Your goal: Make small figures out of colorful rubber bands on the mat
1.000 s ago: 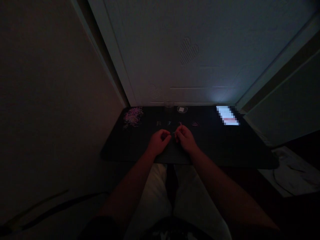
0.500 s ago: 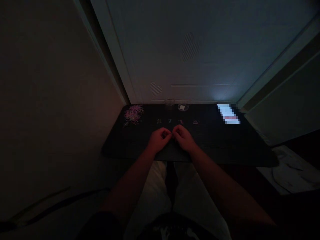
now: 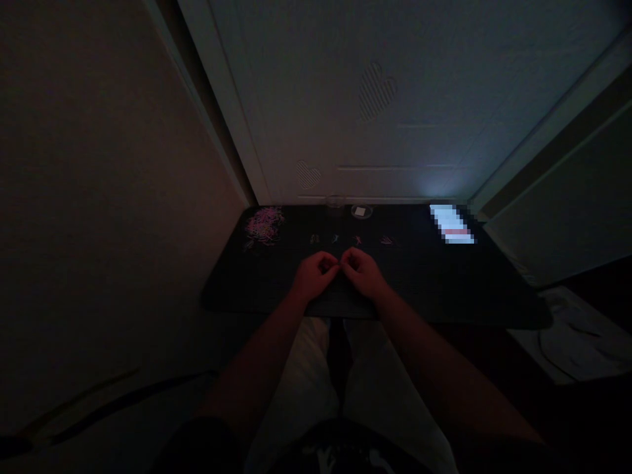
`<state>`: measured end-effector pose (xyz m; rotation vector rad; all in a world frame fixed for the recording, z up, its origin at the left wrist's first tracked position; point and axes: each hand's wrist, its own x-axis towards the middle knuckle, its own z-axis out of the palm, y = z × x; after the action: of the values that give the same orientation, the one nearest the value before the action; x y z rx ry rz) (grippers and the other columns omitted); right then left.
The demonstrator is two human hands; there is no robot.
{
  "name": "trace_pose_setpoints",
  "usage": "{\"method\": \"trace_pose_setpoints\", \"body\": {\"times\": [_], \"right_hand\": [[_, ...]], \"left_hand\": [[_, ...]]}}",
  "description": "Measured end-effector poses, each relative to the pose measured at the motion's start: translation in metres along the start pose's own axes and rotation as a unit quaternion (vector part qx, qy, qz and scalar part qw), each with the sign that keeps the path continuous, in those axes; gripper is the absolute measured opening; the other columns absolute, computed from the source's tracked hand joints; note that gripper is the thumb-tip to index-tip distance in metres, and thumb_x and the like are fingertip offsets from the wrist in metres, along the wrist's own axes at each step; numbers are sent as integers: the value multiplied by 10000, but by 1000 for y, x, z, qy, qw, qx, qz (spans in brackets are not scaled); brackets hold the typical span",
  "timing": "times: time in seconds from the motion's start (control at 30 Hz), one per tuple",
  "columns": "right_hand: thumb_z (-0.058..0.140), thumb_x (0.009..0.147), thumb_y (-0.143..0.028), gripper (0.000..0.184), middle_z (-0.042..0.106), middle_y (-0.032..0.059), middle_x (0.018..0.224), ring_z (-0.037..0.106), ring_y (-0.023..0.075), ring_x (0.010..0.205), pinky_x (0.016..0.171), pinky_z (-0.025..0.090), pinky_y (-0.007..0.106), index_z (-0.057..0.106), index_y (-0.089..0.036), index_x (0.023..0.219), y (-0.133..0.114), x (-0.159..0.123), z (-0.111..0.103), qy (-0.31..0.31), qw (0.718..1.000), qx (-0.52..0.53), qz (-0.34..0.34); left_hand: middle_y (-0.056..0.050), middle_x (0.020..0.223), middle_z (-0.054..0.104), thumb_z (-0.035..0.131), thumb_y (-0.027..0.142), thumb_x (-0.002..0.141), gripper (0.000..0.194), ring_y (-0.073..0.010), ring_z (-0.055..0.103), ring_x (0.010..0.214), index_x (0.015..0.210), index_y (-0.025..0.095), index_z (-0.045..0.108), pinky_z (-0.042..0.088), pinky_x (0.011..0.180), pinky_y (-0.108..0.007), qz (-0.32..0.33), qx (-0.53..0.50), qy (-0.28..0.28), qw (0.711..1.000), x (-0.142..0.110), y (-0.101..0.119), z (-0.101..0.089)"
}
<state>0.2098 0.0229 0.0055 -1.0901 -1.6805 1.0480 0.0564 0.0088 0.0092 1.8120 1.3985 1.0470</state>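
Both hands meet fingertip to fingertip just above the dark table [image 3: 424,283]. My left hand [image 3: 316,271] is closed, thumb and forefinger pinched together. My right hand [image 3: 362,270] mirrors it in a pinch. A tiny thing seems to sit between the fingertips, too small and dim to name. Beyond the hands lies a row of small groups of thin sticks: a pale pair [image 3: 315,239], a bluish group [image 3: 335,238], a reddish group [image 3: 357,240] and a pinkish group [image 3: 386,241].
A heap of thin pink and multicoloured pieces [image 3: 264,225] lies at the table's far left. Along the back stand a clear container [image 3: 335,203] and a round lid with a white label [image 3: 361,211]. A lit phone [image 3: 451,224] lies at right. A panelled door [image 3: 316,118] rises behind.
Hardly anything differs. Both hands keep their pinch in the same place, and the objects on the table stay put.
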Motion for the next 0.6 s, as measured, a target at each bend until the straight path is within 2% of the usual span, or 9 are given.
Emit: {"method": "trace_pose_setpoints", "body": {"times": [0.43,0.6], "right_hand": [[536,718,-224,80,502,-22,670,464,105,599,567,371,244,504,-192,785,2,1,1,4,1000,23,-12],[535,730,-241,65,492,-24,643,448,104,584,552,352,246,503,-187,715,1,1,0,4,1000,10,-6]], "left_hand": [[-17,765,652,569,282,759,140,-113,580,667,818,163,613,450,604,-231,-5,12,-1,1000,1,-3,0],[-13,750,647,570,289,756,145,-110,573,656,799,158,613,442,596,-228,2,3,-3,1000,0,-2,0]]}}
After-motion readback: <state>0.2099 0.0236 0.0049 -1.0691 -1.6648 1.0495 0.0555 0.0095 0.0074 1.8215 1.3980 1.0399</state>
